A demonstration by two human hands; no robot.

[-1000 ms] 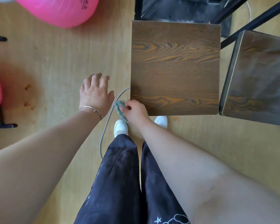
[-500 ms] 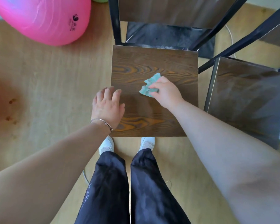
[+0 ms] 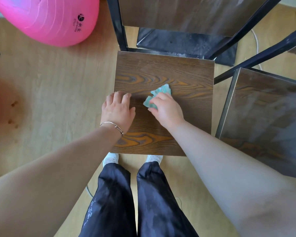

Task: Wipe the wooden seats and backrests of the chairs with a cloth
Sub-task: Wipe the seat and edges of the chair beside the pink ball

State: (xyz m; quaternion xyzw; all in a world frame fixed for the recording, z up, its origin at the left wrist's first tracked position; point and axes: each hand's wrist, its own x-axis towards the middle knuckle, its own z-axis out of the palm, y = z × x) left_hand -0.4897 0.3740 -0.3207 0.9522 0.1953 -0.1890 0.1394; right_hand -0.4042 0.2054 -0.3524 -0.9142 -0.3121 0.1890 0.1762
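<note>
The wooden seat [image 3: 162, 71] lies under both my arms, a second seat [image 3: 266, 117] at its 3 o'clock, a pink ball [image 3: 48, 19] at 10 o'clock. My left hand [image 3: 117, 111] rests loose-fingered on the seat's 9 o'clock edge; my right hand [image 3: 166, 110] pinches the green cloth [image 3: 159, 93] against its centre

The person wears a silver bangle [image 3: 111, 126], dark printed trousers [image 3: 154, 202] and white shoes [image 3: 110, 159]

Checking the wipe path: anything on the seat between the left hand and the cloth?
No. In the head view, only bare wood of the seat lies between the left hand and the cloth, which the right hand grips.
</note>
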